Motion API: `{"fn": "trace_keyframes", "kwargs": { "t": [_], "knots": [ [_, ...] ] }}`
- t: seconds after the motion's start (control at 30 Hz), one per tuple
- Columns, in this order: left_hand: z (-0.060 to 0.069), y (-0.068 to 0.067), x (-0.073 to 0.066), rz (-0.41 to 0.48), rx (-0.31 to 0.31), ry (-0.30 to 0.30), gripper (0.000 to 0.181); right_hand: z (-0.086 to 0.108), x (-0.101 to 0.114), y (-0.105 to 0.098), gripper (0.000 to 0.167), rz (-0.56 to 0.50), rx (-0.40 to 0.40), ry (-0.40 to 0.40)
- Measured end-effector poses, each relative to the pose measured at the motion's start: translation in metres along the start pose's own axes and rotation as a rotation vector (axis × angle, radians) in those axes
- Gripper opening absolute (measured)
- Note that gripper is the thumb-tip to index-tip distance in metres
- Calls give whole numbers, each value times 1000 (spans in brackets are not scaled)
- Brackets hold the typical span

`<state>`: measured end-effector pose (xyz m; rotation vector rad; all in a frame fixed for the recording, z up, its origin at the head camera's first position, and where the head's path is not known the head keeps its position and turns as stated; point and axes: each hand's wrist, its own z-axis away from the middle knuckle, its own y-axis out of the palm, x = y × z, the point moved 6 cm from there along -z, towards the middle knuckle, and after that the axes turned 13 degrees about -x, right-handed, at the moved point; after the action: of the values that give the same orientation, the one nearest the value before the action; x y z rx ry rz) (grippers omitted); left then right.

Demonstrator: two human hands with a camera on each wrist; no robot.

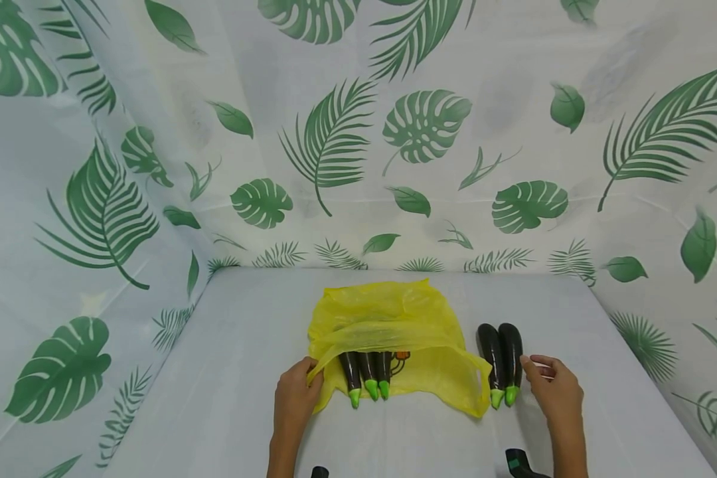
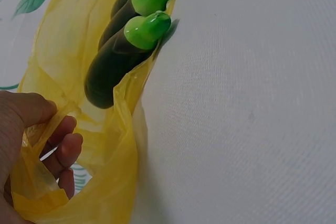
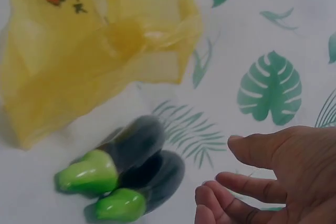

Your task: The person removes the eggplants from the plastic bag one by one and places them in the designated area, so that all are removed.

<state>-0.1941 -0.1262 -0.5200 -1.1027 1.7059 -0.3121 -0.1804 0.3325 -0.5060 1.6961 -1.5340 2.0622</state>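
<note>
My left hand [image 1: 295, 395] pinches the left handle of a yellow plastic bag [image 1: 388, 302] between thumb and fingers, as the left wrist view shows. The bag lies on its side with its mouth towards me. Three dark eggplants [image 2: 113, 69] with green caps are in the mouth, their far ends hidden under the film in the head view. Right of the bag, two more eggplants [image 1: 510, 352] lie side by side, caps towards me. Just right of this pair is my right hand [image 1: 556, 388], thumb and fingers apart and nothing held; a small gap shows in the right wrist view.
A white table surface [image 1: 233, 372] spreads on both sides of the bag. Behind it hangs a leaf-patterned cloth [image 1: 358, 219], which also covers the left and right sides. The bag's right handle [image 1: 480, 385] lies loose close to the pair of eggplants. A black object [image 1: 520, 463] shows at the bottom edge.
</note>
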Motion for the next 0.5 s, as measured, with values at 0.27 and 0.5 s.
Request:
{"fn": "trace_keyframes", "kwargs": {
  "t": [0.27,0.5],
  "knots": [
    [-1,-1,-1,-7,-10,24,12,11,32,-16,53,-63,-18,-31],
    [1,-1,-1,-1,-21,32,11,17,44,-20,48,-135,-12,-38]
  ]
}}
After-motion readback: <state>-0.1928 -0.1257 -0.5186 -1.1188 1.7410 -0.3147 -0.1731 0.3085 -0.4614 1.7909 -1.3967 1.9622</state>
